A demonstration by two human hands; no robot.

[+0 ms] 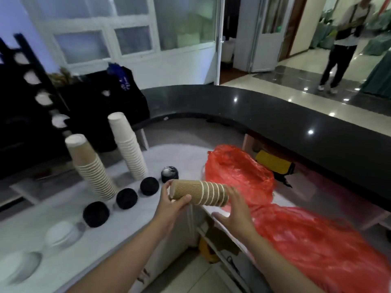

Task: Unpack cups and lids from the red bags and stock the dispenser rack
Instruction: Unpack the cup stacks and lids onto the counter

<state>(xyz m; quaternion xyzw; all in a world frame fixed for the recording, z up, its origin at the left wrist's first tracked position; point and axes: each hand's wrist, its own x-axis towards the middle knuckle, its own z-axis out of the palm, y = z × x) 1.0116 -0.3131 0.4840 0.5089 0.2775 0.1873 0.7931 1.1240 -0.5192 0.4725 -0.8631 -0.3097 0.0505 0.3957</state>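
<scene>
I hold a short stack of brown ribbed paper cups [198,193] sideways over the counter edge. My left hand [172,205] grips its closed end. My right hand [237,210] is spread against the open, rimmed end, fingers apart. Two red plastic bags lie to the right: one crumpled [241,172] behind the cups, one [313,240] spread under my right forearm. The black dispenser rack [27,85] stands at the far left with white lids in its slots. Two upside-down cup stacks stand on the counter, a tan one [93,168] and a white one [129,146].
A row of black lid stacks [127,197] and white lid stacks [61,231] lies on the white counter. A dark curved raised counter [275,115] runs behind. A yellow-and-black object [275,163] sits beneath it. A person [340,45] walks in the hallway at the far right.
</scene>
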